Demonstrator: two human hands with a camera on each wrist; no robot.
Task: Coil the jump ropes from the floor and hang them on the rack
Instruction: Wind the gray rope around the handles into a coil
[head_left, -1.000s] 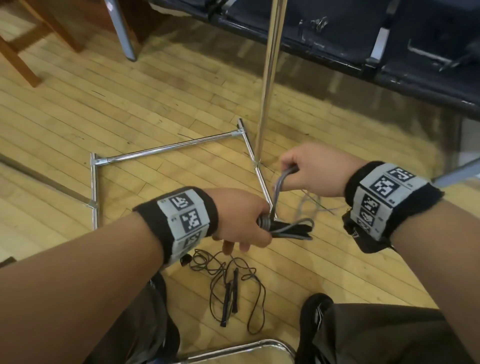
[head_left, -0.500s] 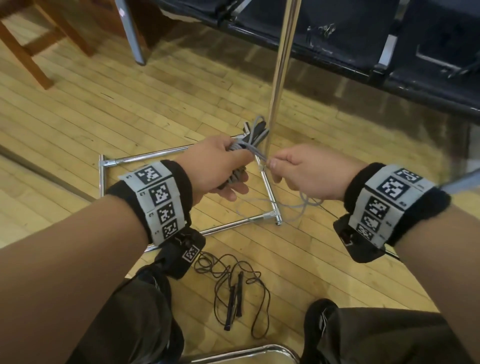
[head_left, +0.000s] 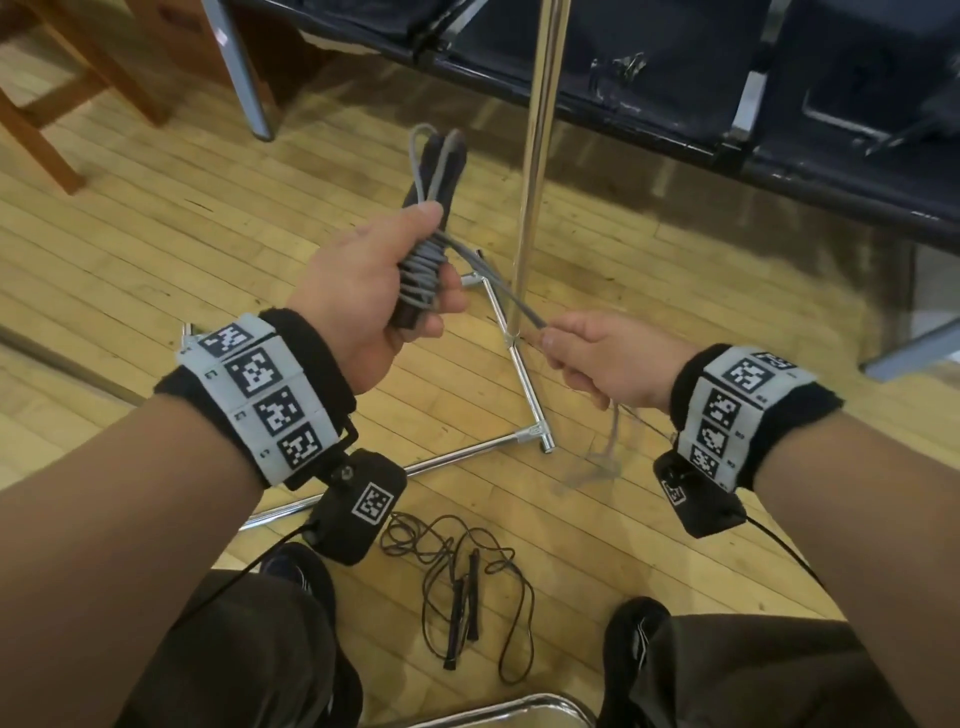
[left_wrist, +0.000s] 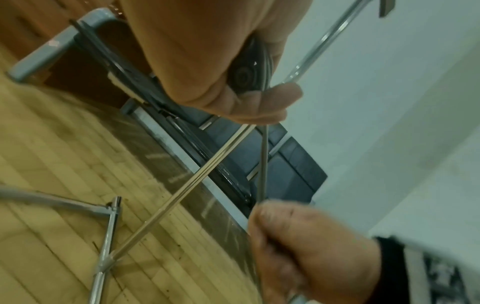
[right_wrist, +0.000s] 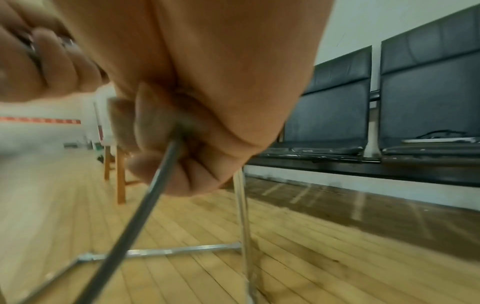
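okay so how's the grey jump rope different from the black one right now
The grey rope is off the floor, gripped in the left hand; the black rope lies untouched on the floor.
The grey rope is wound in tight turns around its handles, its free end pulled taut by the right hand; the black rope sprawls in loose tangled loops.
The grey cord looks thicker.
Neither hangs on the rack.

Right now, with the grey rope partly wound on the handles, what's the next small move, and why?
Probably carry the right hand around the bundle for one more wrap. The left hand grips the handles with grey rope coiled round them, one strand runs taut to the right hand's fingers, and loose rope trails below that hand, so winding seems unfinished.
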